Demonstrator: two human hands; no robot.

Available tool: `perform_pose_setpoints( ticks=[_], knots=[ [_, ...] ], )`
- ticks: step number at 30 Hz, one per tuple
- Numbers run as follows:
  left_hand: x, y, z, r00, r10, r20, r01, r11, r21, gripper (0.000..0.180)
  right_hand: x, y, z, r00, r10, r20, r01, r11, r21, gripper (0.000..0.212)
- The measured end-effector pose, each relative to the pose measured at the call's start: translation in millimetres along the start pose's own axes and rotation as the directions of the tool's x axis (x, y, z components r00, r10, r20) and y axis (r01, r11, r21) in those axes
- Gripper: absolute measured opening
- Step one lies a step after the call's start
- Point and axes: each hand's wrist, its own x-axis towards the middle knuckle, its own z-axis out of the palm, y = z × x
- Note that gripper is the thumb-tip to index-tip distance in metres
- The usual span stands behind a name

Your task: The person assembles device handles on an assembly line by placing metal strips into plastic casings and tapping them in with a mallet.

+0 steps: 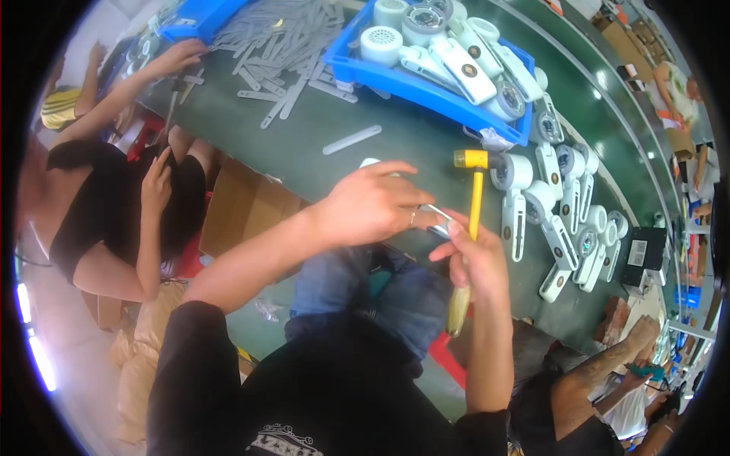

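My left hand [376,204] bends over a pale piece, its fingers closed on it. Most of that piece is hidden; a white end [369,162] shows beyond the knuckles. My right hand [480,262] has a mallet [475,199] with a yellow head and yellow handle tucked in it, head pointing away from me. The same hand's thumb and forefinger meet a thin light strip [436,210] at my left fingertips. Whether the strip belongs to the pale piece, I cannot tell. A single grey flat strip [351,140] lies beyond my left hand.
A blue bin [426,90] holds several white handheld fans. More fans [559,205] lie at the right. Grey strips [274,45] are heaped at the far left of the green table [426,152]. A black box [645,258] stands at right. Co-workers sit on both sides.
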Motion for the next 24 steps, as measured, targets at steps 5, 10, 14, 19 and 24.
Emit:
perform_pose_setpoints(
  ticks=[5,10,14,19,24],
  knots=[
    [5,-2,-3,0.999,-0.048,0.024,0.050,0.995,-0.087,0.022,-30,17,9,0.967,-0.193,-0.168,0.190,0.981,-0.031,0.048],
    [6,1,-3,0.999,-0.046,-0.009,0.046,0.997,-0.061,0.019,-99,15,9,0.950,-0.245,-0.194,0.179,0.936,-0.305,0.055],
    [4,3,-2,0.998,-0.065,-0.012,0.064,0.995,-0.083,0.020,-124,24,19,0.939,-0.277,-0.203,0.215,0.935,-0.282,0.056],
    [4,0,1,0.998,-0.049,-0.039,0.045,0.994,-0.096,0.021,-114,42,17,0.941,-0.264,-0.211,0.168,0.907,-0.386,0.056],
    [5,1,0,0.999,-0.037,-0.037,0.034,0.995,-0.089,0.021,-105,45,18,0.948,-0.253,-0.194,0.140,0.877,-0.459,0.057]
  ],
)
